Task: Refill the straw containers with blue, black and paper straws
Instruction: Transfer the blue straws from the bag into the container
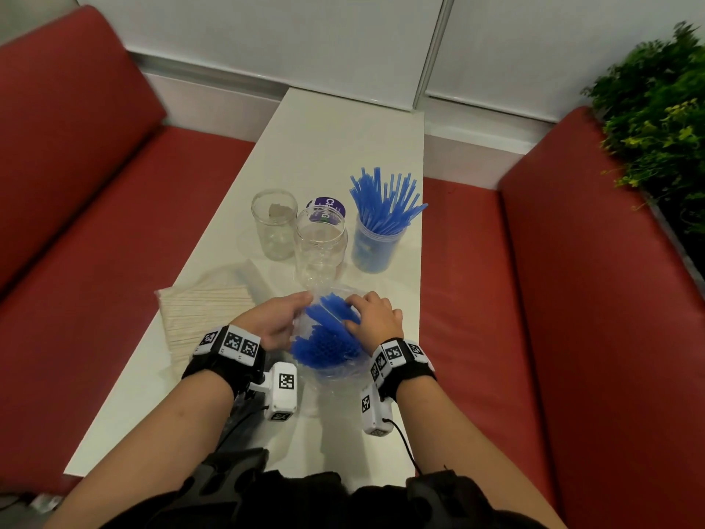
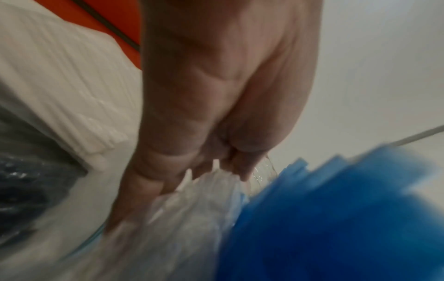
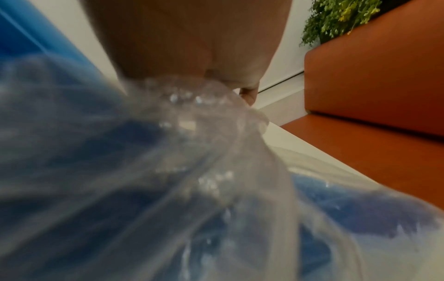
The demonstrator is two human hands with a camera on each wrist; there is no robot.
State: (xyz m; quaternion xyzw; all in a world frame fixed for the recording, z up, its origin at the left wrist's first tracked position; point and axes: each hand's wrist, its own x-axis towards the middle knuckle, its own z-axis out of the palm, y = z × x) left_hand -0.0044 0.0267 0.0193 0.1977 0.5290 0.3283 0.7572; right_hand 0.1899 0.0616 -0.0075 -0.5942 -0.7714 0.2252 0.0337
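A clear plastic bag (image 1: 335,372) full of blue straws (image 1: 328,337) stands on the white table (image 1: 335,147) in front of me. My left hand (image 1: 278,318) pinches the bag's left edge (image 2: 211,190). My right hand (image 1: 375,316) grips the bag's right side (image 3: 204,117), fingers among the straw tips. Beyond stand two empty clear jars (image 1: 274,223) (image 1: 320,242) and a jar holding blue straws (image 1: 377,231). A pack of paper straws (image 1: 206,311) lies to the left; a dark pack (image 2: 26,171), blurred, shows in the left wrist view.
Red benches (image 1: 95,208) (image 1: 553,299) flank the narrow table. A purple lid (image 1: 326,208) lies behind the jars. A green plant (image 1: 656,120) sits at the right behind the bench back. The table's far half is bare.
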